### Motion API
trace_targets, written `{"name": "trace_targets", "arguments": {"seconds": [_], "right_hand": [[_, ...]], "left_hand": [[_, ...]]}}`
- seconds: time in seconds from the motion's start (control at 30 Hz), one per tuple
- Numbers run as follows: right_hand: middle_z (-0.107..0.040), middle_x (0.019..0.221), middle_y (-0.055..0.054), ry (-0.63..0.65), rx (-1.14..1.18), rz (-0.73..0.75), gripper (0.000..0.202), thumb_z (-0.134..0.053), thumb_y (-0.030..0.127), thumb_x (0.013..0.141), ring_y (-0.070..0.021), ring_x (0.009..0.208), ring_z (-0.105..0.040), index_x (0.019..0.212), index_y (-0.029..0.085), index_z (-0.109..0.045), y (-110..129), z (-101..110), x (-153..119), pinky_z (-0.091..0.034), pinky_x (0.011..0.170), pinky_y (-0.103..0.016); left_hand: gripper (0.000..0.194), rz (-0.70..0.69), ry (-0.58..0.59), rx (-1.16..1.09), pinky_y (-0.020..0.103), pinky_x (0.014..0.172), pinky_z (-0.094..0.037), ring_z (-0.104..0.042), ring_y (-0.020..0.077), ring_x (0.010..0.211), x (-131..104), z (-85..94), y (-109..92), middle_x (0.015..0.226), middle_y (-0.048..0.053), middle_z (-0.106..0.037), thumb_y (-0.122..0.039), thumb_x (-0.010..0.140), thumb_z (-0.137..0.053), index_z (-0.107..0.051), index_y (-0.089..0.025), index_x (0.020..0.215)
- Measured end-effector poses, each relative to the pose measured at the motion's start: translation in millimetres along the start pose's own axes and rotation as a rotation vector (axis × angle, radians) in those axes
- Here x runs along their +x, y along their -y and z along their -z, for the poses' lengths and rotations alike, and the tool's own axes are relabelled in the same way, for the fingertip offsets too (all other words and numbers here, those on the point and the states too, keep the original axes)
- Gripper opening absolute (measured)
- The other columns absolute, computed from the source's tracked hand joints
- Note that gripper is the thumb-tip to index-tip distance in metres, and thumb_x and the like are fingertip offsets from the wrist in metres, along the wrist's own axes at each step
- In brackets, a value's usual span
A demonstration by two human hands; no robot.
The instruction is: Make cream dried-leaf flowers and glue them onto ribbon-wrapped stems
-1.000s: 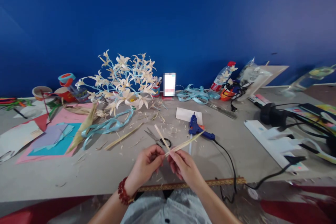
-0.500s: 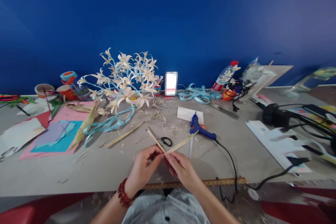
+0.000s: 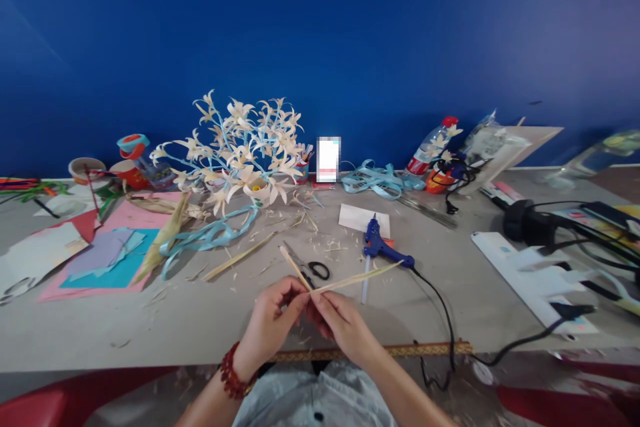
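Note:
My left hand point(image 3: 279, 313) and my right hand point(image 3: 340, 321) meet fingertip to fingertip over the front of the table, both pinched closed. From the pinch a long pale corn husk strip point(image 3: 363, 276) runs to the right, its greenish end reaching the glue gun's handle. A slim pale stick-like piece point(image 3: 295, 267) points up and left from my left fingers; its exact kind is unclear. Just beyond the fingertips lie black-handled scissors point(image 3: 319, 271), partly covered by that piece. The blue glue gun point(image 3: 383, 247) rests to the right.
White husk flowers point(image 3: 245, 140) stand in a cup at the back. Blue ribbon point(image 3: 210, 240), coloured paper point(image 3: 105, 260) and husk scraps spread leftward. A power strip point(image 3: 530, 283) with cables is at right; the glue gun's cord point(image 3: 443, 307) drops over the front edge.
The husk strip's free end has swung right and lower, from near the glue gun's body onto its handle. Both hands stay pinched together, nearly in place; the view has shifted slightly.

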State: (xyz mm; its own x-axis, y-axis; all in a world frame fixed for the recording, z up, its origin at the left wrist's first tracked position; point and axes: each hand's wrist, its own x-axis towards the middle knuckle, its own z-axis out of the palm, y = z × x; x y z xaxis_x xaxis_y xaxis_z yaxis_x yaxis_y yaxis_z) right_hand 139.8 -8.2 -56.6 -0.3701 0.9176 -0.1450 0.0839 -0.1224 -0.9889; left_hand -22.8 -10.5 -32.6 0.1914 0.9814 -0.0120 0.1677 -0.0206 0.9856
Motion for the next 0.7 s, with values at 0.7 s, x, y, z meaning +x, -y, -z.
{"name": "trace_targets", "arguments": {"seconds": [0.7], "right_hand": [[-0.032,0.048,0.009,0.131,0.377,-0.192,0.054,-0.048,0.069,0.085,-0.0051,0.039,-0.019,0.067,0.019,-0.048,24.8,-2.8,-2.4,-0.014,0.037,-0.019]], "left_hand": [[0.021,-0.243,-0.104,-0.001,0.024,0.060,-0.040,-0.050,0.0133,0.062,-11.0,4.1,15.1,0.067,0.000,-0.053,-0.027,0.094,-0.050,-0.057,-0.018,0.076]]}}
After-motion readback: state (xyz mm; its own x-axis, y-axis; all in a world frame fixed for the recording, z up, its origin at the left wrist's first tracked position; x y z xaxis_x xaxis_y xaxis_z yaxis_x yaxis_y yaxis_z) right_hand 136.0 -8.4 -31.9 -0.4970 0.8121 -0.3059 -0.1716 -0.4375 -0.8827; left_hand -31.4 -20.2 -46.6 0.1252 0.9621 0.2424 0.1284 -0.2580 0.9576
